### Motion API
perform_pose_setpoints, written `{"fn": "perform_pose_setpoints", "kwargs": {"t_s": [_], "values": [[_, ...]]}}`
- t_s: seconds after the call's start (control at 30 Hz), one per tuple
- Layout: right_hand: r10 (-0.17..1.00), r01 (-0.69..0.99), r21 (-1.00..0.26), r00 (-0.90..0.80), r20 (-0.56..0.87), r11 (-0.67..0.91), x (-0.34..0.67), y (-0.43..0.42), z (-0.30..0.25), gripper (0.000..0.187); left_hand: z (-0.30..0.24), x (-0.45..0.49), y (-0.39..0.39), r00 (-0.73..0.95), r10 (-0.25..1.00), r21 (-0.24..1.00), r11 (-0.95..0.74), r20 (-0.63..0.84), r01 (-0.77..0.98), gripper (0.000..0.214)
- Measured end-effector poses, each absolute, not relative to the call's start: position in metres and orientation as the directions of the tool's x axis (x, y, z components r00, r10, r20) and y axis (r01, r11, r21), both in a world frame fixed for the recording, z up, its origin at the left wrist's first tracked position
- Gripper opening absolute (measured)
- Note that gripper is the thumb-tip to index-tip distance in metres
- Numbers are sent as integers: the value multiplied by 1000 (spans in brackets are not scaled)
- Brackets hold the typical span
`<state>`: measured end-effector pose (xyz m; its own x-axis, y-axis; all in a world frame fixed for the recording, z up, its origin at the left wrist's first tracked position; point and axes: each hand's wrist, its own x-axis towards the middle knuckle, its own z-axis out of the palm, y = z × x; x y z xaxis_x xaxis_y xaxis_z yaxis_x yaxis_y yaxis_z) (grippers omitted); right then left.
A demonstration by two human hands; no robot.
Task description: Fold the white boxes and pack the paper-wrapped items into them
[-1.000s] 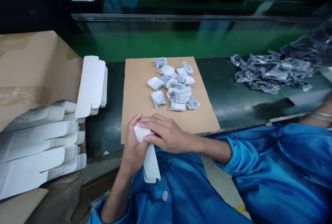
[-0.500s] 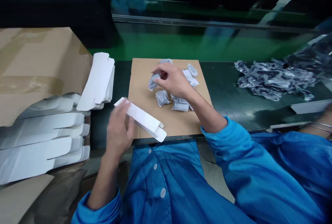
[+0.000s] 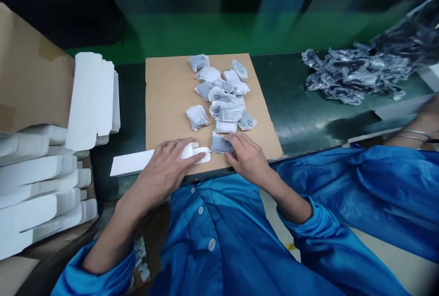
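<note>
My left hand [image 3: 168,161] is wrapped over a long white box [image 3: 132,162] at the front edge of the cardboard sheet [image 3: 168,99]. The box lies on its side, its flaps unfolded at the right end. Close to that open end, my right hand [image 3: 248,156] pinches a small item in a pale printed pouch [image 3: 219,143]. What the pouch contains cannot be made out. Behind my hands lie several similar pouches [image 3: 222,95] in a loose group, with one pouch [image 3: 197,118] a little apart to the left.
Flat white folded boxes [image 3: 91,99] are stacked at left, beside a brown carton [image 3: 34,67] holding more of them. Clear plastic bags with dark contents [image 3: 356,74] are heaped at right on the dark green bench [image 3: 288,90]. Another person's arm [image 3: 427,120] reaches in from the right.
My right hand has come from among the pouches toward the front edge, bringing a pouch to the box's open end. My left hand has shifted along the box, which now lies less slanted.
</note>
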<state>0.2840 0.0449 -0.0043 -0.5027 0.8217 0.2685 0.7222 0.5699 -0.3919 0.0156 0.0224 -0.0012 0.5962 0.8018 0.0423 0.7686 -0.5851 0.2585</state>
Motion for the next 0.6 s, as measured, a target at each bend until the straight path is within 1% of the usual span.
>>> {"fn": "perform_pose_setpoints", "kwargs": {"t_s": [0.07,0.13,0.2,0.23,0.3,0.37,0.47,0.5,0.53,0.6], "values": [[823,645,-520,-502,265,560,286,48,3,36,-2,15,17,619,784,298,-599,34,743,47],[806,523,-659,-546,229,541,286,49,7,38,-2,13,13,612,788,331,-596,68,731,45],[750,434,-719,-635,183,543,282,51,9,38,0,12,11,615,782,357,-607,105,710,41],[722,415,-718,-670,173,558,278,52,8,37,1,11,10,623,774,368,-616,113,697,39],[684,415,-670,-704,193,616,266,54,4,33,3,11,11,643,756,385,-633,121,672,37],[668,448,-577,-703,245,683,252,52,-1,30,3,12,12,639,755,386,-638,145,666,36],[656,530,-400,-680,327,748,235,41,-11,32,2,13,11,596,772,357,-633,223,687,35],[660,542,-382,-661,357,749,231,37,-15,33,1,12,10,580,775,346,-631,249,694,35],[671,542,-398,-635,383,740,229,34,-18,33,0,12,9,569,775,336,-632,275,698,36],[693,500,-483,-578,432,719,228,30,-25,30,-1,12,7,561,769,322,-639,308,699,37]]}}
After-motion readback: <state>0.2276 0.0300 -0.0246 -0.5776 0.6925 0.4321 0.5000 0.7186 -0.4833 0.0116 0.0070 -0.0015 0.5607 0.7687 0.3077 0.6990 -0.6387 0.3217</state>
